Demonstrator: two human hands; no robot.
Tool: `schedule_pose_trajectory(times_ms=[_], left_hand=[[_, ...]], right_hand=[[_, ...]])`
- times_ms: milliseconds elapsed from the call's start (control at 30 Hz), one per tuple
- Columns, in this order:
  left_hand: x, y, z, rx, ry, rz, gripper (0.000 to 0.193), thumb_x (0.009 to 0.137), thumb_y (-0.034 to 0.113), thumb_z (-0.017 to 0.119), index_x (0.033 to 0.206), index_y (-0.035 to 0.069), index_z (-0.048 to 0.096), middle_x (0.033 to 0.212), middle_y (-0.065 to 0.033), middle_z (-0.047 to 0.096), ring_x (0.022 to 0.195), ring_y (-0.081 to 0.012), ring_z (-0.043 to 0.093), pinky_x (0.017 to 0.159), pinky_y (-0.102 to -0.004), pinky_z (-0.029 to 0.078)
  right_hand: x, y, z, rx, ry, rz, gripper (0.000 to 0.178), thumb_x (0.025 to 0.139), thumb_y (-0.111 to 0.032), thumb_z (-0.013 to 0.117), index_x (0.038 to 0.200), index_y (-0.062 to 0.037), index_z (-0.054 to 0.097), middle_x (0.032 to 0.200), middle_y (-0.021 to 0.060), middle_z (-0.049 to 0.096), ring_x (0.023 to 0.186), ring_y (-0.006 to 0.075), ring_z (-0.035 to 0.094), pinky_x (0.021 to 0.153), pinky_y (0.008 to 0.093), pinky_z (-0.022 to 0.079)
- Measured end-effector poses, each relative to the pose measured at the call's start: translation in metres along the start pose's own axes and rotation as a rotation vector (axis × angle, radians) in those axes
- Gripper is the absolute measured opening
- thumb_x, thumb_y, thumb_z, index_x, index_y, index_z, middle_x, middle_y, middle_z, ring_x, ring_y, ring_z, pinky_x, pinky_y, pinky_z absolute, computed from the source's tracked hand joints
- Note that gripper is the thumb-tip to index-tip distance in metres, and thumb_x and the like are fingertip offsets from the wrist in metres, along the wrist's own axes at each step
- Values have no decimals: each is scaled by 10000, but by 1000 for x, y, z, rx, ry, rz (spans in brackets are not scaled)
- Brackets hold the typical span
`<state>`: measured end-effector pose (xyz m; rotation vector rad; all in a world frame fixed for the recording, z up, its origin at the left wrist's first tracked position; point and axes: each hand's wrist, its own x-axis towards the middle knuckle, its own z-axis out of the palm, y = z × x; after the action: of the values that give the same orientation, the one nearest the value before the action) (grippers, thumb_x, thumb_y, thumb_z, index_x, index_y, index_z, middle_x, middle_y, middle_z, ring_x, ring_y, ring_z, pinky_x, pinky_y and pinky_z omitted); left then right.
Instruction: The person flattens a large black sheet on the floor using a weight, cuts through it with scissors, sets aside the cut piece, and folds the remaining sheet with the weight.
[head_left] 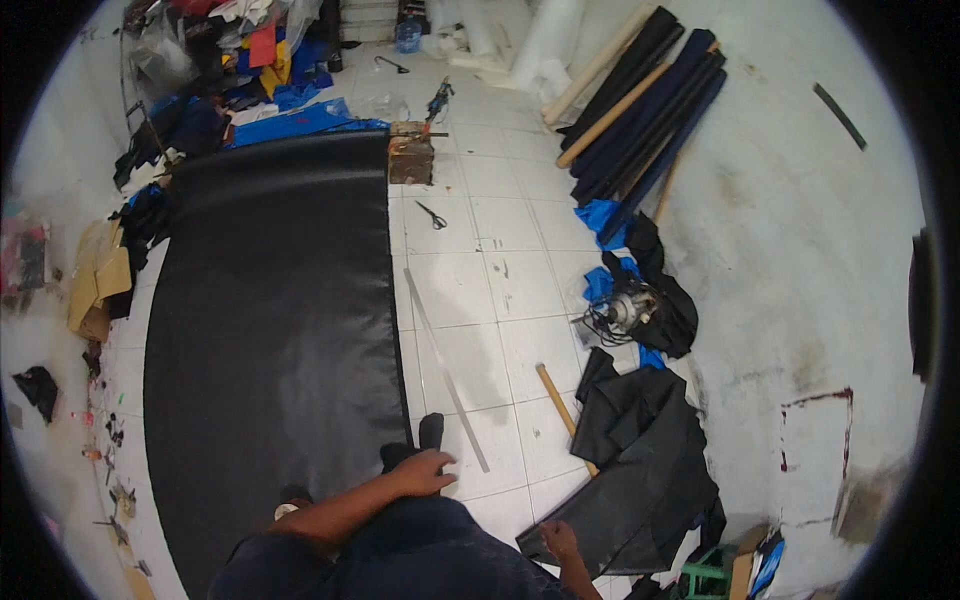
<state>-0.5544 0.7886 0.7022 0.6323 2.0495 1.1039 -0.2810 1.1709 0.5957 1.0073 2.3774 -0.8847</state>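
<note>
Head view, looking down: left hand (425, 472) is resting with fingers spread flat and gripping nothing, at the near end of a long metal ruler (445, 368) lying on white tiled floor (520, 300). Right hand (560, 540) is pressing loosely open on a black fabric piece (640, 470). Left of the ruler, a wide black sheet (270, 320) is lying unrolled. Scissors (432, 214) are lying farther off.

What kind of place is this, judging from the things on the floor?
Probably a small fabric cutting workshop. A long black sheet lies spread on the tiled floor, with scissors, a metal ruler and fabric rolls against the wall.
</note>
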Motion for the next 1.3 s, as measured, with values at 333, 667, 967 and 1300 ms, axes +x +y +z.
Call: schedule_pose_trajectory(times_ms=[333,667,967,1300], left_hand=[[240,131,-192,67,275,209,434,928,326,624,1256,47,574,1155,-179,599,1060,-305,599,918,-398,486],[329,-51,-180,-377,635,-713,510,859,378,612,1217,15,618,1196,-222,634,1139,-362,589,982,-421,459],[277,-124,-4,-278,397,-1294,521,932,454,463,1081,13,697,1186,-238,636,1169,-363,574,1006,-465,446],[416,-77,-271,-1011,1391,-1008,453,838,425,696,1115,68,671,1029,-200,695,935,-321,681,831,-394,531]], right_hand=[[166,-46,-108,-44,-366,151,360,891,-373,650,955,-23,701,855,144,693,790,282,669,716,411,531],[538,-314,-266,-504,-450,-251,331,890,-339,626,1004,-33,680,962,147,686,827,308,662,736,409,526],[693,-668,-267,-851,-473,-687,516,838,-466,700,1118,-39,628,930,203,705,910,319,687,804,437,533],[615,-852,-152,-1077,-991,-1583,257,864,-304,707,930,-57,672,964,135,674,928,311,647,798,436,504]])
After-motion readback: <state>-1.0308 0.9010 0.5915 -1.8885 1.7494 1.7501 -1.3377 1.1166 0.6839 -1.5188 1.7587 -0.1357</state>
